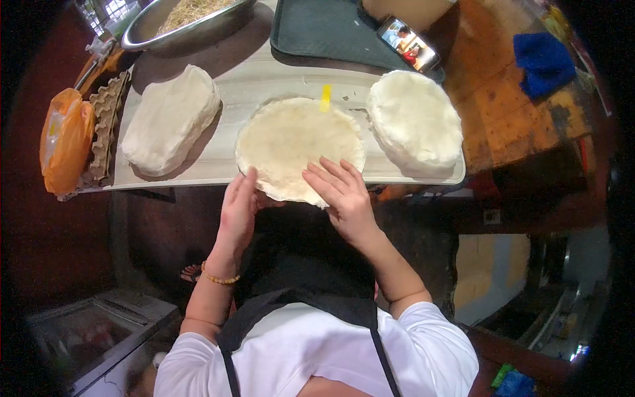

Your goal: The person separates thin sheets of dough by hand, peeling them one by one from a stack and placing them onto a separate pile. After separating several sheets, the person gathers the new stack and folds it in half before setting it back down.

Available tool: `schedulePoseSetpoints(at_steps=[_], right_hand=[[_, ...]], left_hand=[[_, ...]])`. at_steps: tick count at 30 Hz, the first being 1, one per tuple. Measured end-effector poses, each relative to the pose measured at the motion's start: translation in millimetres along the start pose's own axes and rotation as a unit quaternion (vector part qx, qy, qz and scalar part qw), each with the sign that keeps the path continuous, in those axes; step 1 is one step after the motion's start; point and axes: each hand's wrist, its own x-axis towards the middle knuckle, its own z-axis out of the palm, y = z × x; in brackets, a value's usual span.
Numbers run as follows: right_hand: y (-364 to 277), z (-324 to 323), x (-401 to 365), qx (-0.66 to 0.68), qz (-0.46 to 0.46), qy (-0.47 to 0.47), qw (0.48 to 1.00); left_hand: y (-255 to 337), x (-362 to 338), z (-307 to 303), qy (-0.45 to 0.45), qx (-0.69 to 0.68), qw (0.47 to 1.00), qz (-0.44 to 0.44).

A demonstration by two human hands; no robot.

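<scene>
A round stack of thin pale wrappers point(297, 142) lies at the table's front edge, its near rim sticking out a little past it. My left hand point(239, 208) is at the stack's near left edge, thumb up against the rim, the other fingers partly hidden. Spread over the near right part of the stack are the fingers of my right hand point(340, 192), palm down. A small yellow strip point(325, 98) sits at the stack's far edge. To the left is an oblong white stack point(172, 122), to the right a round white one point(415, 121).
Behind are a metal basin point(142, 41) of shredded food, a dark tray point(324, 36) and a phone point(409, 45) showing a picture. An orange bag point(66, 139) and egg cartons point(106, 126) stand left. A blue cloth point(544, 63) lies right.
</scene>
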Motion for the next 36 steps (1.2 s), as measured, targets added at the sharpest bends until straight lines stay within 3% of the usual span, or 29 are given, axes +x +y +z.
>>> schedulePoseSetpoints(at_steps=[4, 5, 7, 8, 9, 11, 15, 16, 18, 23, 26, 36], right_hand=[[-5, -7, -1, 0.129, -0.039, 0.001, 0.991], [-7, -9, -2, 0.158, -0.055, -0.023, 0.986], [-7, -13, -3, 0.174, -0.102, -0.051, 0.978], [-7, -14, -4, 0.143, -0.109, -0.062, 0.982], [-4, -16, -2, 0.144, -0.111, -0.062, 0.981], [8, -21, 4, 0.004, -0.107, -0.023, 0.994], [39, -34, 31, -0.133, 0.027, 0.085, 0.987], [40, -38, 35, -0.134, 0.024, 0.085, 0.987], [37, -45, 44, -0.061, 0.127, 0.16, 0.977], [1, -25, 29, 0.122, 0.126, 0.015, 0.984], [-12, -7, 20, 0.14, 0.087, 0.012, 0.986], [-33, -11, 14, 0.121, 0.03, 0.02, 0.992]], left_hand=[[15, 15, -12, 0.053, -0.113, 0.992, 0.033], [22, 14, -24, -0.008, -0.166, 0.986, 0.007], [27, 15, -45, 0.02, -0.161, 0.985, -0.053], [26, 16, -54, 0.094, -0.068, 0.993, -0.019], [31, 14, -53, 0.096, -0.068, 0.993, -0.017], [40, 9, -47, 0.012, 0.002, 0.999, 0.052], [30, 13, -34, 0.014, -0.047, 0.994, 0.1], [28, 13, -35, 0.006, -0.03, 0.996, 0.082], [22, 11, -32, -0.008, -0.007, 0.999, 0.042], [18, 1, -26, -0.043, -0.002, 0.999, -0.028], [9, -2, -26, -0.118, -0.016, 0.99, -0.075], [1, -12, -4, -0.182, 0.053, 0.977, -0.093]])
